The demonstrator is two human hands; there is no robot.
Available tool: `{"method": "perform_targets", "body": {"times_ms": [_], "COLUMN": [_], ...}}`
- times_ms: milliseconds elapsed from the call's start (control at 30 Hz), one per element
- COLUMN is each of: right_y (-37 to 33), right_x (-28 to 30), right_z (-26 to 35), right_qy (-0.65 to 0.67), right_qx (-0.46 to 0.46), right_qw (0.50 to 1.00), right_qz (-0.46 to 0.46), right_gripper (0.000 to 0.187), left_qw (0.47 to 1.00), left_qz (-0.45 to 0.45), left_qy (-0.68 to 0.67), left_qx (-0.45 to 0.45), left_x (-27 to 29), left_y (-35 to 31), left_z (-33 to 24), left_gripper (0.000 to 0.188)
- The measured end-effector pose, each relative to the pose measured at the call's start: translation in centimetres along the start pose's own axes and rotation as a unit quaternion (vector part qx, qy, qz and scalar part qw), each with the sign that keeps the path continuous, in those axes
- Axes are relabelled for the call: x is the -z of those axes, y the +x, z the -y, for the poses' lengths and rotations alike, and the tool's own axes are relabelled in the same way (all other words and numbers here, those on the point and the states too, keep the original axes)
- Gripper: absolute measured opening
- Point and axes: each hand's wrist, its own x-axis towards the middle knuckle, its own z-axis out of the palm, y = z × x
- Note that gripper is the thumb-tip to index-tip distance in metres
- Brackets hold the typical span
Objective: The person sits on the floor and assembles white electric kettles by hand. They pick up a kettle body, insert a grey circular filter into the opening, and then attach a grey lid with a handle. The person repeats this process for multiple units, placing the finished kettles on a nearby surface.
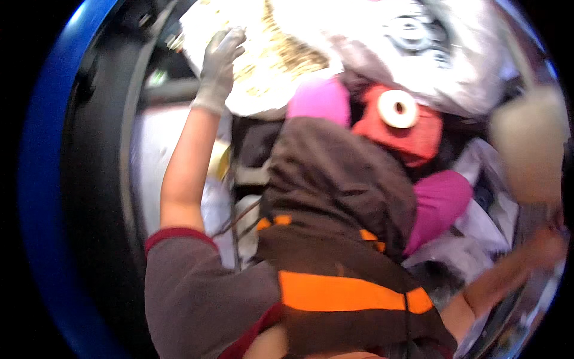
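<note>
A: Left hand?
B: Gloved, fingers spread flat on white cloth, gripping nothing.
A: Right hand?
B: Blurred, can't tell grip. Brown jacket lies between both hands.

A crumpled white cloth with tan print lies atop the pile, touching a pink garment.
</note>
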Motion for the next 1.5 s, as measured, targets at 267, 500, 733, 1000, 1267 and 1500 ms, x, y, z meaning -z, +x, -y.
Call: {"method": "perform_targets", "body": {"times_ms": [267,500,733,1000,1267,1500], "right_y": [6.3,12.8,11.6,-13.8,-16.9,-16.5], "right_x": [6.3,7.0,-8.1,-23.4,-21.2,-15.3], "right_z": [-17.4,-17.2,-4.7,17.2,8.4,3.5], "right_qy": [-0.201,-0.273,-0.148,0.364,0.392,0.238], "right_qx": [-0.073,-0.034,0.16,-0.023,-0.148,-0.044], "right_qw": [0.977,0.961,0.97,0.802,0.85,0.777], "right_qz": [0.007,-0.011,0.112,0.473,0.32,0.581], "right_gripper": [0.038,0.042,0.046,0.059,0.031,0.043], "left_qw": [0.713,0.601,0.79,0.877,0.997,0.876], "left_qz": [0.147,0.018,-0.252,-0.085,0.057,0.391], "left_qy": [0.545,0.72,0.549,0.423,-0.05,-0.166], "left_qx": [0.415,0.348,0.104,-0.211,0.022,0.226], "left_x": [19.5,14.8,25.1,3.5,-5.5,-8.9], "left_y": [-13.4,-24.2,-17.7,-10.5,-9.7,-10.4], "left_z": [10.1,15.6,8.4,-7.7,-6.0,-3.7], "left_gripper": [0.052,0.061,0.039,0.035,0.046,0.061]}}
